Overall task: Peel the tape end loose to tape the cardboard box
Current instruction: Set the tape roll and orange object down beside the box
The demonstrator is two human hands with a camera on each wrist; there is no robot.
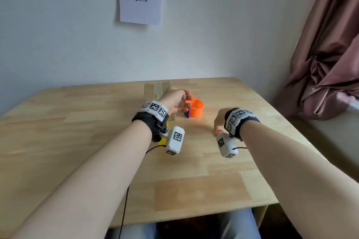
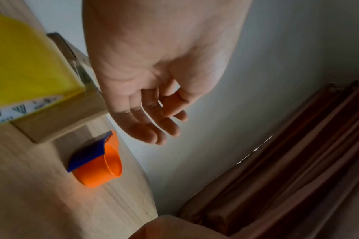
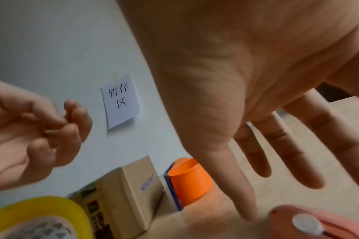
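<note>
The right hand (image 3: 256, 80) hung over the wooden table (image 1: 77, 141), fingers spread straight, holding nothing; a pink object (image 3: 321, 223) under it was cut off. The yellow tape roll (image 3: 41, 215) stood mostly hidden behind the left wrist in the head view. The left hand (image 2: 154, 72) hovered loosely open above the cardboard box (image 3: 125, 192). Beyond the box sat an orange-and-blue tape dispenser (image 2: 96, 165).

wooden table (image 1: 77, 141), cardboard box (image 3: 131, 190), yellow tape roll (image 3: 41, 208), orange dispenser (image 1: 196, 109)
</note>
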